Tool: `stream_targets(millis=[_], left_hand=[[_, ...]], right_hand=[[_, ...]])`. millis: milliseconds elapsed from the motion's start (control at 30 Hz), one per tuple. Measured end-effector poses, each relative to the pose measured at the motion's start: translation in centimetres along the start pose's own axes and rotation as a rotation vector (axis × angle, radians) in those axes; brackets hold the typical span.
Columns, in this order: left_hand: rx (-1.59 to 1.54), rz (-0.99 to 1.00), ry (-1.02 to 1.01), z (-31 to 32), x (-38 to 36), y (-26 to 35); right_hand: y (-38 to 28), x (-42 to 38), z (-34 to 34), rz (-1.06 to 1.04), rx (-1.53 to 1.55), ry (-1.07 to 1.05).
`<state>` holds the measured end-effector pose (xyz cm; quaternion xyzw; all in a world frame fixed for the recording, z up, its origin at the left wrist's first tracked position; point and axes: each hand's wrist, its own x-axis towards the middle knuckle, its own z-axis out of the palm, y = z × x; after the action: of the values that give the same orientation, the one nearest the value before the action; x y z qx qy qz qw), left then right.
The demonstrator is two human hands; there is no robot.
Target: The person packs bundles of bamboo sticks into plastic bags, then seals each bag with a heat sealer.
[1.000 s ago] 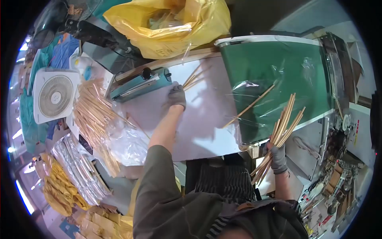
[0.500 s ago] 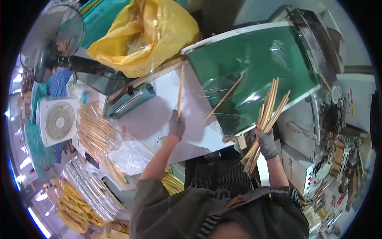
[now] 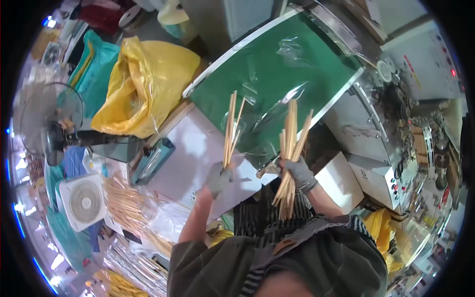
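In the head view my left hand, in a grey glove, is closed on a few thin wooden sticks that point away from me over the border of the white tabletop and the green conveyor belt. My right hand, also gloved, is wrapped round a thicker bundle of wooden sticks. These fan out at the top, and their lower ends hang past my palm before my striped apron. The two groups of sticks are apart from each other. Clear plastic film lies on the green belt.
A pile of wooden sticks in plastic lies left of the white tabletop. Beyond it stand a teal heat-sealer-like device, a white box fan and a large yellow bag. A control box stands at right.
My left hand now holds more sticks. The loose stick on the green belt is no longer lying there. My right hand has brought its bundle leftward, closer to my left. The view has shifted.
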<state>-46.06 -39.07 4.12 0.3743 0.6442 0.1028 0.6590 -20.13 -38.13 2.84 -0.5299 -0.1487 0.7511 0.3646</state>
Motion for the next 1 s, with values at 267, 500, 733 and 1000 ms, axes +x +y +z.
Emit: stream_targets(millis=[267, 500, 733, 1000], left_hand=[[-0.576, 0.446, 0.215, 9.6, 0.5, 5.3], [-0.839, 0.296, -0.163, 7.0, 1.6, 9.9], [-0.866, 0.275, -0.447, 7.4, -1.5, 9.5], [-0.843, 0.379, -0.431, 8.8, -3.2, 9.0]], right_hand=[[1.2, -0.7, 5.1, -0.501, -1.036, 0.004], [-4.1, -3.7, 6.5, -0.643, -1.196, -0.008], [-15.7, -0.2, 5.1, -0.891, -0.863, 0.208], [-15.5, 1.5, 6.0, -0.878, -0.718, -0.271]])
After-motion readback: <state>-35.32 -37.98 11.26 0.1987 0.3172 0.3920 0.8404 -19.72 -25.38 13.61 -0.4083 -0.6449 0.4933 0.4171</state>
